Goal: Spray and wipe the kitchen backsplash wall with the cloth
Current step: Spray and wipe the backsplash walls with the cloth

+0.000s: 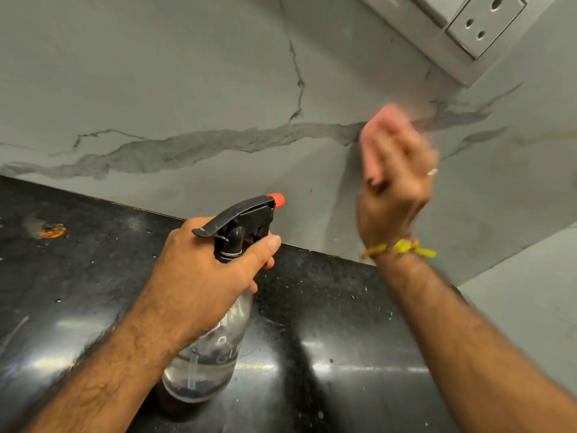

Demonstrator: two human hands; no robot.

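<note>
Backsplash wall (193,98) was grey marble-look with dark veins, rising behind a glossy black speckled countertop (327,323) bearing one orange stain (51,230). Left hand (203,270) gripped one clear plastic spray bottle (215,348) by the neck, black trigger, red nozzle toward the wall. Right hand (396,170), motion-blurred, held one pink cloth (376,142) at the wall; ring, yellow wrist thread (402,247). One socket plate (485,23) upper right.

One head-worn view, tilted, looks forward and down from close range at the black tabletop (327,307) and marble backsplash wall (187,89) toward 12 o'clock.
</note>
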